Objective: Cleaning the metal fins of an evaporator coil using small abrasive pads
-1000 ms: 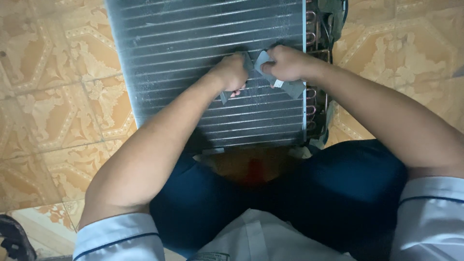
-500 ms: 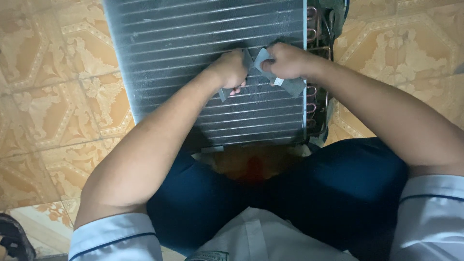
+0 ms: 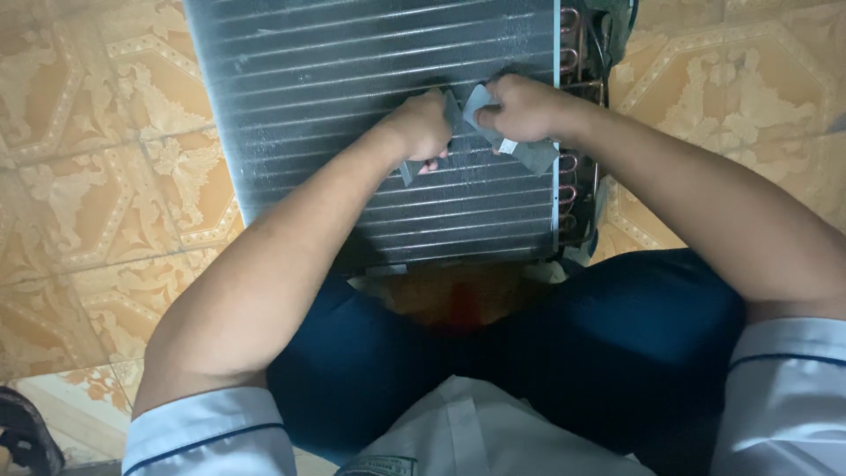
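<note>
fingers [image 3: 515,110] gripping grey strip [image 3: 533,154] | unchanged | finned coil [image 3: 352,97] shifted slightly

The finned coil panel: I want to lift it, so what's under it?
Patterned floor tiles show around the finned coil panel; the floor directly beneath is covered.

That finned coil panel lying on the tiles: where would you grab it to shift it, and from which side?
Probably by the bare left edge of the finned coil panel, coming in from the tiled floor side. The panel lies flat, the thin fins cover its face, and the right edge carries exposed copper tube bends. Both the left hand and right hand press grey tools at mid-panel.
</note>
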